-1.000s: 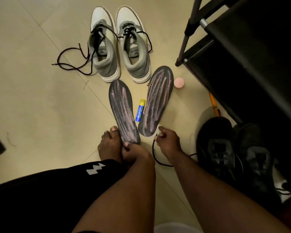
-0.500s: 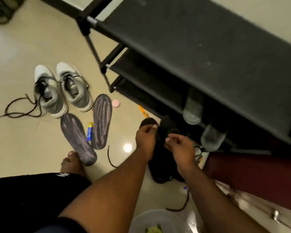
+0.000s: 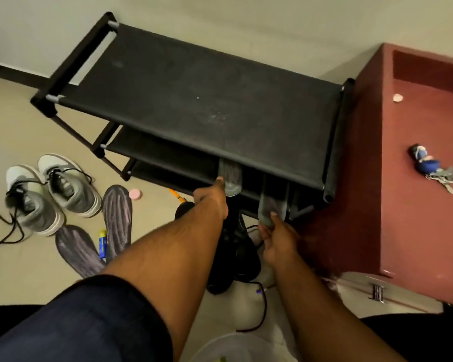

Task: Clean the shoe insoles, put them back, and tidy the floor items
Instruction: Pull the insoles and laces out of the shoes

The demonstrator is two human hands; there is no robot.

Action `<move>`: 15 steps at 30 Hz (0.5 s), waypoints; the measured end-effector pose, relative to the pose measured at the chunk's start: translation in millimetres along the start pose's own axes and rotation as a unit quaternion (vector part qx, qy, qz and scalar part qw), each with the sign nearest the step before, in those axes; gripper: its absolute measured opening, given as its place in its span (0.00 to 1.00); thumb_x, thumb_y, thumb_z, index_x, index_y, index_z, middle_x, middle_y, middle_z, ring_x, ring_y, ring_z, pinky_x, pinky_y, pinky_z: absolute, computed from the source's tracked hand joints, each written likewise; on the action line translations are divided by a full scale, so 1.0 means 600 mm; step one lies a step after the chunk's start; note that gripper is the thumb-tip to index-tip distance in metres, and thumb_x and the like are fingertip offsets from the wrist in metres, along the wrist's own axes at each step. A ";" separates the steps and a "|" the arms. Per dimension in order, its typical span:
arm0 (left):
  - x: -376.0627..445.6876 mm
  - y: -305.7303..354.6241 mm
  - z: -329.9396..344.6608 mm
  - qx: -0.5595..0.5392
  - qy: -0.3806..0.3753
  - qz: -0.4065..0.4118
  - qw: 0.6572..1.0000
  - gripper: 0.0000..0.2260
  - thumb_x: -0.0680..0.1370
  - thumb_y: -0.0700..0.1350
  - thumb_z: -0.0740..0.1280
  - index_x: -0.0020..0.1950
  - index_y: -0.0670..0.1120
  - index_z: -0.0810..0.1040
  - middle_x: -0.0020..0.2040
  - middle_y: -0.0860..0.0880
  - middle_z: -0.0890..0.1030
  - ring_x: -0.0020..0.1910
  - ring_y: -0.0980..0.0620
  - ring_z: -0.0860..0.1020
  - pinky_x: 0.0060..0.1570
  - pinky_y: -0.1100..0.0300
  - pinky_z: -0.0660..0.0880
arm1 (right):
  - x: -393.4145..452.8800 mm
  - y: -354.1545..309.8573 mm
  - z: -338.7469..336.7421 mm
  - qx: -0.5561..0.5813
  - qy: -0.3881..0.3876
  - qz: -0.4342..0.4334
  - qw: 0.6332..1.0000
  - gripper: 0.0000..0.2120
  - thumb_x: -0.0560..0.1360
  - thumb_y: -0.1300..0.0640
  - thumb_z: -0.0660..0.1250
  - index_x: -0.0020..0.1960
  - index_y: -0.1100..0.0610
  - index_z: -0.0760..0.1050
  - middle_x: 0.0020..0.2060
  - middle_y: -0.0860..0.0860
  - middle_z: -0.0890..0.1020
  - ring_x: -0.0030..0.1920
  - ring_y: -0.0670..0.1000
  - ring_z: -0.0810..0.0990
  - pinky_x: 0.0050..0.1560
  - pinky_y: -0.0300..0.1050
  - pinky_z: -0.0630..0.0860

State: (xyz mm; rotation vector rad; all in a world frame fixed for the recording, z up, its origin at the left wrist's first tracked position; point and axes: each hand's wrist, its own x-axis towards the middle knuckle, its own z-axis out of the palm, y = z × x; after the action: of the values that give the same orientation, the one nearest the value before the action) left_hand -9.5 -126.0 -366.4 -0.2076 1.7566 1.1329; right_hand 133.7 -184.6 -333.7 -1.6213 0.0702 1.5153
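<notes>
While each hand pinches one grey insole, right hand nearer you, left hand ahead, both long axes point toward 12 o'clock.

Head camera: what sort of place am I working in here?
Likely a home entryway or hallway corner: a black shoe rack against the wall, grey sneakers and loose insoles on the tiled floor, and keys on a red cabinet.

insoles: two, dark grey, streaked, flat on floor | grey sneakers: upright, unlaced, adjacent
</notes>
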 end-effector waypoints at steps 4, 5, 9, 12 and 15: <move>-0.063 0.015 0.000 -0.027 0.003 -0.001 1.000 0.09 0.76 0.39 0.72 0.43 0.41 0.72 0.36 0.42 0.77 0.32 0.48 0.76 0.37 0.54 0.78 | -0.018 0.001 0.003 0.027 -0.039 -0.012 0.999 0.07 0.78 0.68 0.63 0.43 0.59 0.73 0.42 0.56 0.79 0.39 0.51 0.80 0.34 0.38 0.81; -0.072 0.009 -0.005 -0.031 0.012 0.013 0.999 0.08 0.76 0.38 0.72 0.42 0.42 0.73 0.37 0.43 0.78 0.31 0.49 0.76 0.34 0.56 0.78 | -0.025 0.004 0.001 0.027 -0.057 -0.015 0.998 0.07 0.77 0.68 0.64 0.43 0.60 0.74 0.41 0.56 0.80 0.40 0.51 0.80 0.35 0.38 0.81; -0.110 -0.046 -0.067 -0.085 0.024 0.076 0.993 0.04 0.77 0.38 0.70 0.49 0.41 0.76 0.40 0.43 0.79 0.33 0.49 0.77 0.33 0.61 0.78 | -0.061 0.036 -0.018 0.012 -0.110 0.002 0.994 0.07 0.76 0.69 0.65 0.43 0.60 0.75 0.37 0.53 0.83 0.39 0.50 0.83 0.37 0.41 0.81; -0.142 -0.107 -0.151 -0.147 0.049 0.065 0.986 0.04 0.78 0.37 0.69 0.52 0.38 0.77 0.42 0.40 0.80 0.37 0.45 0.79 0.43 0.52 0.80 | -0.095 0.080 -0.039 -0.048 -0.145 0.026 0.988 0.05 0.76 0.69 0.65 0.45 0.61 0.77 0.37 0.54 0.83 0.36 0.50 0.84 0.41 0.44 0.81; -0.148 -0.158 -0.247 -0.207 0.138 0.036 0.968 0.02 0.79 0.36 0.67 0.47 0.41 0.76 0.43 0.41 0.79 0.38 0.45 0.78 0.45 0.52 0.80 | -0.123 0.140 -0.052 -0.107 -0.181 0.056 0.976 0.05 0.75 0.69 0.65 0.48 0.63 0.78 0.41 0.55 0.84 0.42 0.53 0.83 0.46 0.49 0.80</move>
State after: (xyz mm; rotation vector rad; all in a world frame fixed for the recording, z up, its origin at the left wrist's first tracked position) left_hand -5.2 -321.3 -341.2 -0.5826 1.7572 1.5800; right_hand 90.8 -291.8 -323.4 -1.4981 -0.2136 1.9376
